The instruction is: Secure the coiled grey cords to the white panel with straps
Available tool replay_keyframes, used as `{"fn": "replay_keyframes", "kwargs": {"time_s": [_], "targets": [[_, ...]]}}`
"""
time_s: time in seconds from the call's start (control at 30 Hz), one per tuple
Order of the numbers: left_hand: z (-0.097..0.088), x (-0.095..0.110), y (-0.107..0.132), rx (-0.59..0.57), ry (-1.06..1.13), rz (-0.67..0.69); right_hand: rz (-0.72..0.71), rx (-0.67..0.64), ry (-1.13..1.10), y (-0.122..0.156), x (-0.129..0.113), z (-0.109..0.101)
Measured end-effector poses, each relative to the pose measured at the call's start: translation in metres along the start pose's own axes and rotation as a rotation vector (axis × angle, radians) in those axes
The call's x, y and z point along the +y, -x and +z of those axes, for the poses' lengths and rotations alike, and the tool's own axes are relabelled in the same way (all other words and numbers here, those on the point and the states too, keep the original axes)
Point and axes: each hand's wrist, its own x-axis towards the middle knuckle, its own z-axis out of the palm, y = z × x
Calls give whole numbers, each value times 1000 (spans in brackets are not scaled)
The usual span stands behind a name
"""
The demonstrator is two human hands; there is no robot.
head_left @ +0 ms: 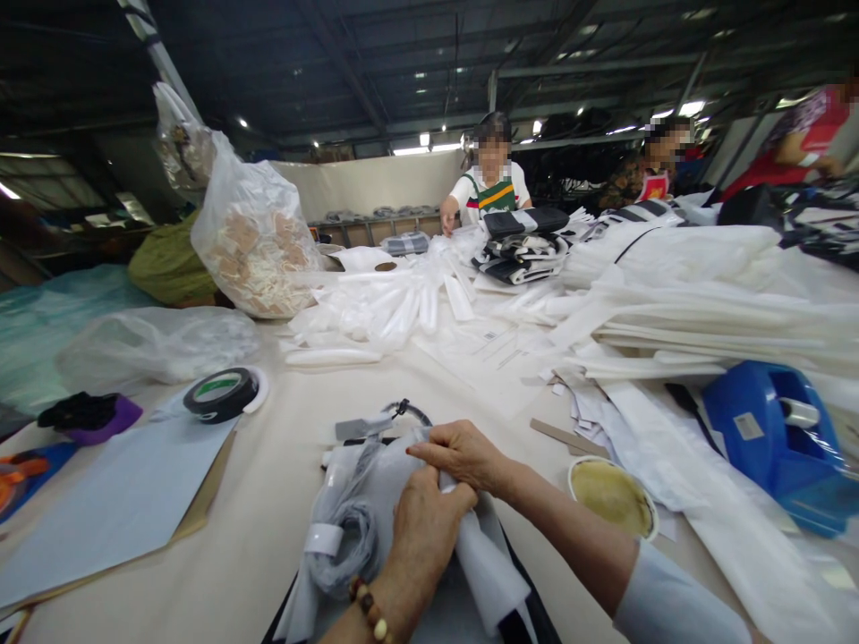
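A grey bag with black edges (397, 452) lies in front of me at the table's near edge, its handle (420, 414) and a grey tag (359, 429) at the far end. On its left side sits a coiled grey cord (352, 541) with a white band round it. My left hand (429, 519), a beaded bracelet at the wrist, is closed on a white wrapping sheet (487, 568) over the bag's right side. Touching it, my right hand (466, 456) pinches the upper end of that sheet; its index finger points left. The fingers partly hide the sheet.
Left are black tape rolls (221, 394) and a pale blue sheet (127, 492). Right stand a blue tape dispenser (771, 438), a round tub (614, 496) and stacked white sheets (711, 313). Plastic sleeves (403, 304) and folded black bags (523, 241) lie beyond; co-workers are behind.
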Motion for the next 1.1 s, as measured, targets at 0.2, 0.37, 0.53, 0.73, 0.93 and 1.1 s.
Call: {"fn": "replay_keyframes", "kwargs": {"time_s": [0.2,0.37,0.53,0.73,0.93,1.1], "targets": [[1,0,1,-9,-19,-24,18,77,52,-3,-2,4],[1,2,4,-10,-77,-22,13,115,58,-3,1,6],[2,1,9,-41,-123,31,28,161,14,2,7,6],[2,-3,9,-29,-99,118,48,67,-95,9,5,-7],[-1,-7,3,-85,51,118,34,11,-117,8,2,-6],[1,-2,-2,-72,41,36,39,130,-38,4,6,6]]}}
